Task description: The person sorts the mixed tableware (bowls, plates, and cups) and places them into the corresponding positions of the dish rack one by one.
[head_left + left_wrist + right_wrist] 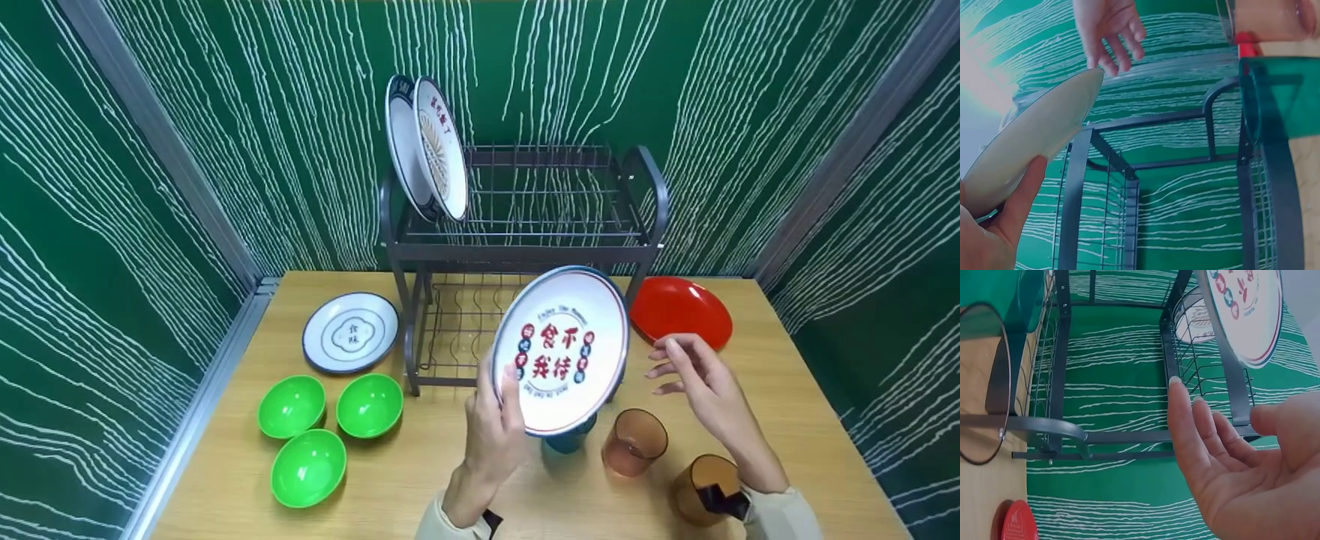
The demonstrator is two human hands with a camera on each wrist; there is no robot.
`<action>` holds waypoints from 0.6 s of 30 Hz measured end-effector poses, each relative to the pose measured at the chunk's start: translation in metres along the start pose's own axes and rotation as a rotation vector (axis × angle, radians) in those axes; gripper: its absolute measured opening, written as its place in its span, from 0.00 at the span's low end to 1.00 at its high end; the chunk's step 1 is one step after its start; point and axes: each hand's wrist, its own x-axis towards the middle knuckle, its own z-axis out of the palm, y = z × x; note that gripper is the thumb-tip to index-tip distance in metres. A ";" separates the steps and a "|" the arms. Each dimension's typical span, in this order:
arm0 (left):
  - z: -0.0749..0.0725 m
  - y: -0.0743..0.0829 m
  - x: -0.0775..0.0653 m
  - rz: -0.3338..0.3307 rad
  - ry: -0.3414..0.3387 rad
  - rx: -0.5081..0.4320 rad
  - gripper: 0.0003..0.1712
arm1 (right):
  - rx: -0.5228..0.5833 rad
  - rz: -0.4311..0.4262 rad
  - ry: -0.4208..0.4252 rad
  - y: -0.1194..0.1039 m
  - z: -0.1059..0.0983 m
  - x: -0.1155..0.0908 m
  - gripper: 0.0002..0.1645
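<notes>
My left hand [495,431] grips a white plate [562,405] with red and blue writing by its left edge, thumb on the face. The plate is raised and tilted in front of the dish rack [525,251]. In the left wrist view the plate's pale side [1039,135] shows beside the thumb. To the right of the plate, apart from it, my right hand [701,382] hovers with loosely bent fingers and holds nothing. A red plate [679,311] lies just beyond that hand. Two patterned plates [442,150] stand upright at the left of the rack's top tier.
Three green bowls [309,469] and a blue-rimmed plate [351,332] sit left on the wooden table [225,480]. A teal cup [566,441], partly hidden by the held plate, and two amber cups [635,442] stand at the front right. Green walls [300,150] enclose the table.
</notes>
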 end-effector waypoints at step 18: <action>-0.025 0.015 0.026 0.051 0.151 0.186 0.24 | -0.284 -0.077 -0.009 0.037 -0.009 0.031 0.22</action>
